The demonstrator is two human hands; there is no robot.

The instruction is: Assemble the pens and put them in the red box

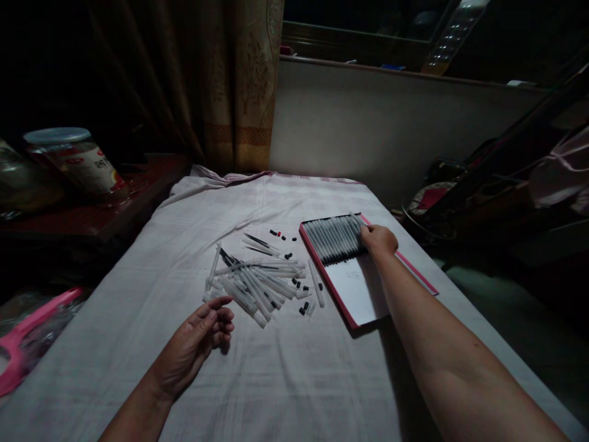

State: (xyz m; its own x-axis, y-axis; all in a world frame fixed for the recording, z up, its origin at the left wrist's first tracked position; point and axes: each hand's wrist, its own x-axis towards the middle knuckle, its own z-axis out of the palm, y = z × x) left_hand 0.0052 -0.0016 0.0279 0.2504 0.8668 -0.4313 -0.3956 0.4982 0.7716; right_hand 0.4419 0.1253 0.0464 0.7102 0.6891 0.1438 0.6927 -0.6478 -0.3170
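Note:
My right hand (380, 240) is closed at the right end of a row of clear pens (334, 236), its fingertips pinching what looks like one pen, mostly hidden by the fingers. The row lies side by side, black ends toward me, in the upper part of a shallow pink-edged box (327, 291) with a white bottom. My left hand (197, 337) rests palm inward with fingers loosely bent and apart, nothing visible in it. Just beyond its fingertips lies a loose pile of translucent pen barrels (255, 279) with some dark refills (260, 240). Small black caps (299, 284) are scattered between pile and box.
A pale checked cloth (294, 380) covers the table. On the left are a lidded plastic jar (76, 159) on a dark red surface and a pink handle (37, 325). Behind stand a curtain (248, 80) and wall (340, 116); a bottle (453, 37) leans on the sill.

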